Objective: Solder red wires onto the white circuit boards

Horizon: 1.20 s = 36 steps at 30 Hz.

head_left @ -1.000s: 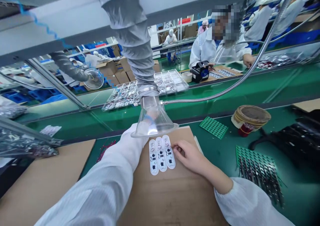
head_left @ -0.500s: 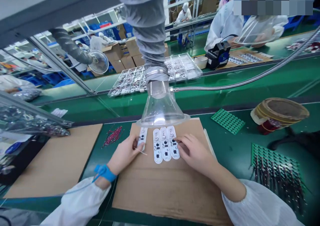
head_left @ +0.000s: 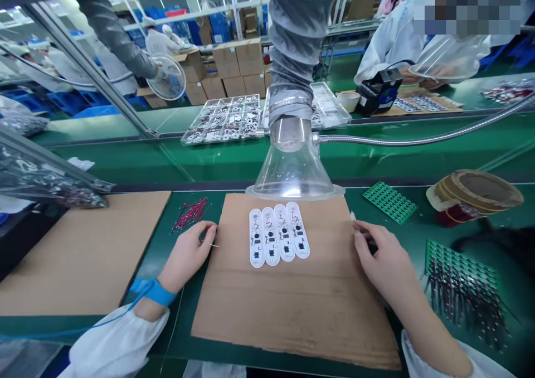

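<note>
Several white, round-ended circuit boards [head_left: 278,236] with black chips and short dark red wires lie side by side on a brown cardboard sheet [head_left: 284,311]. My left hand [head_left: 190,255] is left of them at the cardboard's edge, thumb and forefinger pinched on a thin, pale solder wire [head_left: 214,246] whose end pokes out to the right. At the sheet's right edge, my right hand [head_left: 387,261] closes its fingers around a slim white stick-like tool [head_left: 353,216]; most of it is hidden by the hand. Neither hand touches the boards.
A clear fume hood [head_left: 295,171] hangs over the cardboard's far edge. Red wires [head_left: 190,215] lie at left. On the right are a green board panel [head_left: 389,202], another with dark wires [head_left: 463,294], and a tape-wrapped round container [head_left: 476,197]. Parts trays [head_left: 225,119] stand beyond.
The separate board from my left hand now lies in the row with the others. Both hands have moved outward, the left still with the wire, the right onto the white tool.
</note>
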Each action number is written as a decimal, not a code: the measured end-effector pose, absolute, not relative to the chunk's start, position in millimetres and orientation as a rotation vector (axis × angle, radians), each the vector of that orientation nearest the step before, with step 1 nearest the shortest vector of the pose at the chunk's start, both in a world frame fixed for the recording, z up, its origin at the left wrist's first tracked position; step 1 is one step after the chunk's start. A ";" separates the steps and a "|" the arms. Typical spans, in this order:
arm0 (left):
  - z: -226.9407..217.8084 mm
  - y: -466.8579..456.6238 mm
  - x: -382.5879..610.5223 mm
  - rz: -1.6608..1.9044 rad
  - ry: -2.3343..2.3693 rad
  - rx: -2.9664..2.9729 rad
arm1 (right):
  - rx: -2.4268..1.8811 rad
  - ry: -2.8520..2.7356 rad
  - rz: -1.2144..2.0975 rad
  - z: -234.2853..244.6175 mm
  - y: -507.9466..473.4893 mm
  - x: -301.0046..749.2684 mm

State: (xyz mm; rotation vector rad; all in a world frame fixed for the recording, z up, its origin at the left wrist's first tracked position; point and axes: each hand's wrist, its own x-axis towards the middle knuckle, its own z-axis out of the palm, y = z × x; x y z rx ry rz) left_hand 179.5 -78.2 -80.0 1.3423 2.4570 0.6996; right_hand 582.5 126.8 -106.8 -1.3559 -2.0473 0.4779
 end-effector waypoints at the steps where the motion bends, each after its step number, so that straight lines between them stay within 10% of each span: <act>1: -81.1 -75.3 182.1 0.714 2.454 1.328 | -1.359 -2.044 0.499 -109.3 126.7 579.4; 36: -42.2 -4.2 279.6 0.414 1.264 2.265 | -0.409 -2.500 0.528 -59.3 57.5 512.9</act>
